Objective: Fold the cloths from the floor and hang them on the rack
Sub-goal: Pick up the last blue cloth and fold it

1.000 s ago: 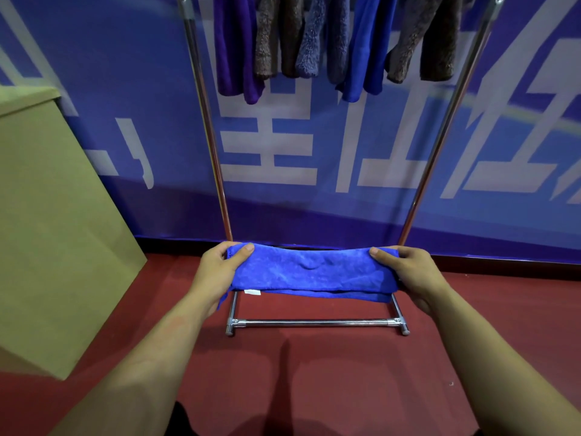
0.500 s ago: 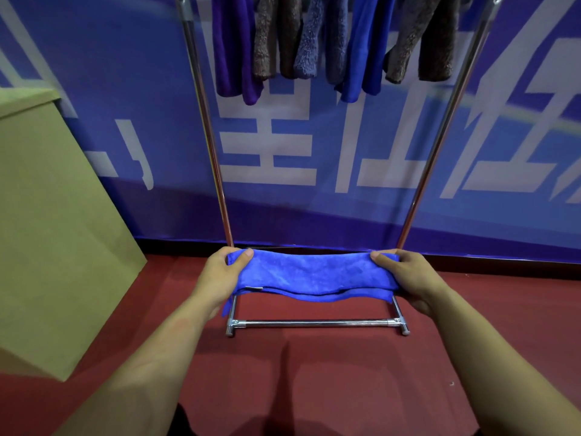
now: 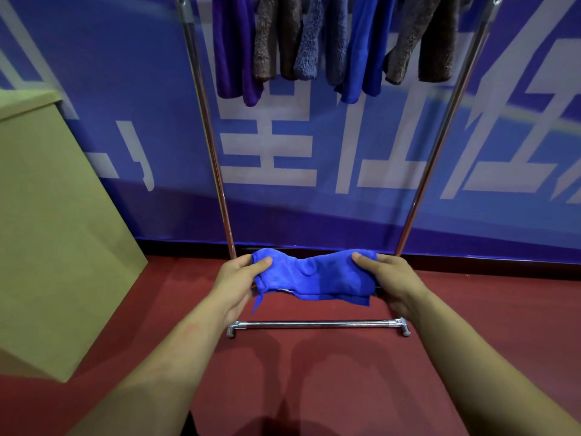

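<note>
A folded blue cloth point(image 3: 314, 276) is held in the air between both hands, above the red floor point(image 3: 314, 372) and in front of the foot of the metal rack point(image 3: 317, 324); the left hand point(image 3: 237, 283) has its grip closed on the cloth's left end, thumb on top and fingers hidden beneath; the right hand point(image 3: 388, 280) grasps the right end the same way, thumb pressed onto the upper face; the cloth sags a little in the middle, and a loose corner hangs down near the left hand; a small white label shows on its lower edge; higher up, several cloths point(image 3: 330, 42) in purple, brown, grey and blue hang side by side from the rack, between its two upright poles; a tan box point(image 3: 53, 231) stands on the floor at the left; a blue banner point(image 3: 314, 152) with large white characters covers the wall behind.
</note>
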Demonstrator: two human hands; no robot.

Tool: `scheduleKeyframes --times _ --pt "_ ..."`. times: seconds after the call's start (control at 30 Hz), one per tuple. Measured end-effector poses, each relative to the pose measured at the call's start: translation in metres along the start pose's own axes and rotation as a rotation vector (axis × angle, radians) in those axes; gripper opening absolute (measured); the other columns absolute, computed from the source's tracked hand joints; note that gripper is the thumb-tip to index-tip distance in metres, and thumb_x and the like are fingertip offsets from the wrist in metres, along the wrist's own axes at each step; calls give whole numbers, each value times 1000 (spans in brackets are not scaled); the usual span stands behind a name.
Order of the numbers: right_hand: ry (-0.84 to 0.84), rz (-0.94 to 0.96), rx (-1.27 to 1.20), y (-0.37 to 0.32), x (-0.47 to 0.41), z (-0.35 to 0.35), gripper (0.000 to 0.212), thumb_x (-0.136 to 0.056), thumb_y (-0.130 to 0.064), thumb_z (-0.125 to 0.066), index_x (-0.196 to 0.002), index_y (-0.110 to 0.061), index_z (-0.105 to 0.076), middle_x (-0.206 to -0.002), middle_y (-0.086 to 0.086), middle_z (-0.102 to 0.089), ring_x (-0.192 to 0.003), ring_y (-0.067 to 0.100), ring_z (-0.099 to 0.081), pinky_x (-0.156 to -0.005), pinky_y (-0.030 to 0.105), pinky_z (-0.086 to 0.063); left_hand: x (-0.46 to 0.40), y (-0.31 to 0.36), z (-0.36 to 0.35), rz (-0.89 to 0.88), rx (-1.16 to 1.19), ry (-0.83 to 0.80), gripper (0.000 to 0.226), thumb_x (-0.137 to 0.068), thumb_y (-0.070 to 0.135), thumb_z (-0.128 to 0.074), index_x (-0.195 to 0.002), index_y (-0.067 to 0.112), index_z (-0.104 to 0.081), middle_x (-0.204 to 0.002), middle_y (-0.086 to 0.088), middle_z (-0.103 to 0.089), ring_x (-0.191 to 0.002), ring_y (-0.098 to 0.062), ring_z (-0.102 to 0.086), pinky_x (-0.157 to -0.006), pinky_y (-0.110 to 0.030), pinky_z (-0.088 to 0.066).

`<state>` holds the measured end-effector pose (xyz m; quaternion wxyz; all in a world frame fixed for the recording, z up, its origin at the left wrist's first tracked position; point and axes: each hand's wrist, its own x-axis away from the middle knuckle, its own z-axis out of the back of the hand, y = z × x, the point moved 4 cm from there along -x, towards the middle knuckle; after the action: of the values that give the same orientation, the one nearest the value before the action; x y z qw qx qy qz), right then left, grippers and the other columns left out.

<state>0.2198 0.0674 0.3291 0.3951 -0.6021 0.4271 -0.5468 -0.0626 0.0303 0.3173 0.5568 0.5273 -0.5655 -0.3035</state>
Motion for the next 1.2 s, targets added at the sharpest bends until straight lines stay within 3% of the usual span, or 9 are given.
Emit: scheduleKeyframes --times 0.07,0.2,0.37,0.6,0.8,0.9,1.0,1.1,1.2 --pt "-16 32 33 3 1 -15 21 -96 -18 -67 -103 0 -75 -97 19 -77 -78 24 -71 -65 31 -60 4 -1 -12 -35 -24 -11 23 -94 8 -66 -110 -8 -65 -100 -24 -70 -87 -32 -68 -78 -45 -61" --pt "-30 120 129 5 3 -41 26 -100 -21 -61 -99 1 -75 -101 27 -75 -82 27 -70 -83 50 -59 8 -3 -33 -88 -55 -56 17 -95 9 -64 -106 -5 -66 -96 -21 -66 -88 -31 -66 -87 -54 -56" --pt "-105 147 167 9 10 -64 31 -100 -30 -58 -101 -5 -76 -96 16 -78 -99 38 -73 -91 59 -56 14 -4 -56 -167 -148 -136 13 -91 16 -71 -103 11 -74 -104 -22 -75 -93 -31 -71 -89 -54 -56" --pt "-108 193 115 -1 23 -64 33 -87 -41 -76 -90 -9 -78 -81 5 -78 -74 14 -70 -73 33 -57 21 -6 -72 -198 -243 -243 19 -97 9 -62 -107 17 -76 -124 -2 -63 -106 -18 -69 -91 -32 -55" --pt "1 303 199 -3 21 -54 9 -93 -16 -70 -96 -9 -75 -80 8 -75 -69 11 -64 -66 31 -52 23 -4 -75 -79 -52 -241 28 -96 -8 -46 -102 2 -72 -118 -11 -64 -95 -15 -68 -90 -33 -57" --pt "-19 432 289 -9 23 -56 9 -95 -12 -67 -103 -11 -73 -80 -4 -76 -70 2 -65 -70 22 -51 18 -3 -66 59 162 -103 16 -100 11 -53 -108 6 -67 -109 -18 -67 -90 -26 -70 -82 -37 -60" --pt "-136 576 576 -11 30 -62 21 -95 -19 -70 -115 -23 -73 -59 -13 -64 -51 -1 -57 -60 14 -44 16 -4 -61 180 286 -116 35 -98 40 -59 -114 10 -67 -110 -14 -72 -98 -30 -71 -90 -42 -57" --pt "-244 659 867 -5 33 -71 36 -93 -23 -72 -127 -32 -69 -99 -17 -75 -90 -4 -68 -82 18 -50 19 -3 -61 193 248 -169 46 -98 45 -57 -113 3 -68 -104 -25 -74 -97 -32 -74 -93 -42 -55" --pt "-296 653 910 -3 33 -74 39 -91 -28 -73 -129 -30 -67 -130 -13 -68 -120 3 -62 -101 24 -47 16 -6 -56 130 167 -84 36 -99 28 -61 -115 -3 -66 -101 -23 -76 -88 -30 -76 -78 -39 -60"
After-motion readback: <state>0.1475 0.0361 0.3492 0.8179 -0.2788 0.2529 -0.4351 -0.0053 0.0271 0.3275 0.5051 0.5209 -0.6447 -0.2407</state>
